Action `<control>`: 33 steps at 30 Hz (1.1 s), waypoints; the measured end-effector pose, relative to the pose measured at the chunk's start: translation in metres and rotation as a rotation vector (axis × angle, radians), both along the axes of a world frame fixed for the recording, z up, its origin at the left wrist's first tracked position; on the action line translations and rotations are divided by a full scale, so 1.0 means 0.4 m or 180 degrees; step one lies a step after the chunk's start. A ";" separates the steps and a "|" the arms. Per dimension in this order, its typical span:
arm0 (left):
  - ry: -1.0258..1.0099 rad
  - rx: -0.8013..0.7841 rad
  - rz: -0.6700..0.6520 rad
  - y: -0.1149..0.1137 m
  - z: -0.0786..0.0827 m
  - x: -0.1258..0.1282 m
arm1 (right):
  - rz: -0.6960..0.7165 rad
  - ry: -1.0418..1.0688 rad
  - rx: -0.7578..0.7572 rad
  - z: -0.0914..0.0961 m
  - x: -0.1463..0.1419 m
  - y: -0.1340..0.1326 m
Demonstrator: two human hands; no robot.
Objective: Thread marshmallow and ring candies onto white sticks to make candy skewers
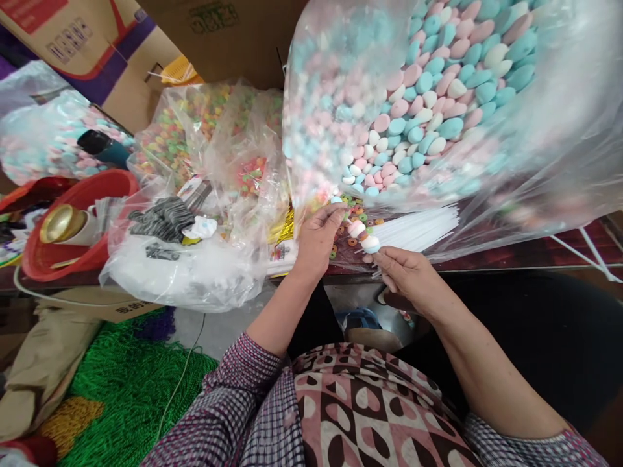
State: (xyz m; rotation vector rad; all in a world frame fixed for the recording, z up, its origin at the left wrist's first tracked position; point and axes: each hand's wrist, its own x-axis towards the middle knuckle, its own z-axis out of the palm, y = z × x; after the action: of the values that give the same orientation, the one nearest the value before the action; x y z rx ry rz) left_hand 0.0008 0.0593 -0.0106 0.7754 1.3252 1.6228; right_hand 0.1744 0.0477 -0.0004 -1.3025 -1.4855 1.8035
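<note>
My right hand [402, 269] pinches the lower end of a thin white stick. Threaded on the stick is a short row of marshmallows [357, 228], pink, white and pale blue, with an orange ring candy between them. My left hand [317, 239] is closed at the stick's upper end, thumb against fingers, and a small blue and white marshmallow [335, 200] shows at the fingertips. Loose ring candies [360, 213] in green, orange and red lie on the table behind the hands. Beside them, to the right, is a fanned bundle of white sticks [418, 228].
A large clear bag of marshmallows [413, 136] rises behind my hands. Left of it stand bags of coloured ring candies [195, 123] and a plastic bag [189, 272] with grey cloth on top. A red basin [36, 250] is farther left. Green cord [131, 376] lies heaped below.
</note>
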 end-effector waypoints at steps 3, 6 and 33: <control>0.0471 0.0167 0.0221 -0.004 -0.016 0.005 | -0.0116 0.0066 -0.0050 -0.001 -0.007 -0.002; 0.1004 0.0303 0.0356 -0.014 -0.025 0.005 | -0.0214 0.0148 -0.0097 -0.003 -0.018 -0.008; 0.2345 0.0417 0.0973 -0.031 -0.038 0.009 | 0.0241 -0.0366 0.1191 -0.003 -0.059 -0.062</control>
State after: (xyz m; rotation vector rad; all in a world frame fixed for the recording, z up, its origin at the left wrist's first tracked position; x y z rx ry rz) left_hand 0.0045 0.0471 -0.0258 1.3921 1.9333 1.7422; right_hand 0.1508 0.0229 -0.0018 -1.1885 -1.8497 1.4204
